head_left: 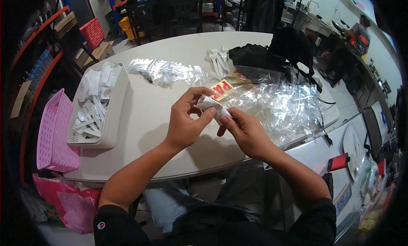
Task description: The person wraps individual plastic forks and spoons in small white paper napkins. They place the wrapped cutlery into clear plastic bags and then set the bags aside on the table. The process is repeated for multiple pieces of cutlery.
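Over the table's near middle, both hands hold a white rolled paper napkin [209, 104]. The fingers and thumb of my left hand [190, 118] close on its upper left part. My right hand [245, 130] pinches its lower right end. Whether anything is wrapped inside is hidden. Just beyond the hands lies a sticker sheet [222, 89] with red and yellow labels. To the left, a cream bin [120, 114] holds white plastic spoons and forks [90, 118] with white napkins [101, 78] behind them.
Clear plastic bags [280, 106] spread over the table's right side, a black bag [259, 59] behind them. Several white forks [218, 61] and a row of clear sleeves [170, 70] lie at the back. A pink basket [55, 133] stands left; another person [355, 38] is far right.
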`<state>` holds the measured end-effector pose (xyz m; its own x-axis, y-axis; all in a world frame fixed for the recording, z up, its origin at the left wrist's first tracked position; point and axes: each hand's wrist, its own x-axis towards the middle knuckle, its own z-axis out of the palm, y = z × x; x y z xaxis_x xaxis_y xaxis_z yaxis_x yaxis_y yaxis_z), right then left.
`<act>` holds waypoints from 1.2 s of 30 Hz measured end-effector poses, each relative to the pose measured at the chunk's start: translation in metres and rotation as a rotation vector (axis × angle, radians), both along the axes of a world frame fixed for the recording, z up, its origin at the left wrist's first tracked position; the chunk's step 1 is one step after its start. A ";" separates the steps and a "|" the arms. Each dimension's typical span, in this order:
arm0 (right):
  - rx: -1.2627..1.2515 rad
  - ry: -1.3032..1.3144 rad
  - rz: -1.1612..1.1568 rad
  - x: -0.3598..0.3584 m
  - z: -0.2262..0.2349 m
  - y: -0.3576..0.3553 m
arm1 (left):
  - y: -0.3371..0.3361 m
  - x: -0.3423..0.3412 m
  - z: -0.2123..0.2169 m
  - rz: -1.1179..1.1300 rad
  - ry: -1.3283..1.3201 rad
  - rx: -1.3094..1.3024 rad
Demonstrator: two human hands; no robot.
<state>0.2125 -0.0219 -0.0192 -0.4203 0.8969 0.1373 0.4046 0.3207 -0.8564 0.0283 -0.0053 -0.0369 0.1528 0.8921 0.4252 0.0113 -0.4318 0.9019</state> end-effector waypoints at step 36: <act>-0.472 0.240 0.224 0.011 -0.002 -0.016 | -0.015 0.004 0.014 -0.229 0.096 -0.116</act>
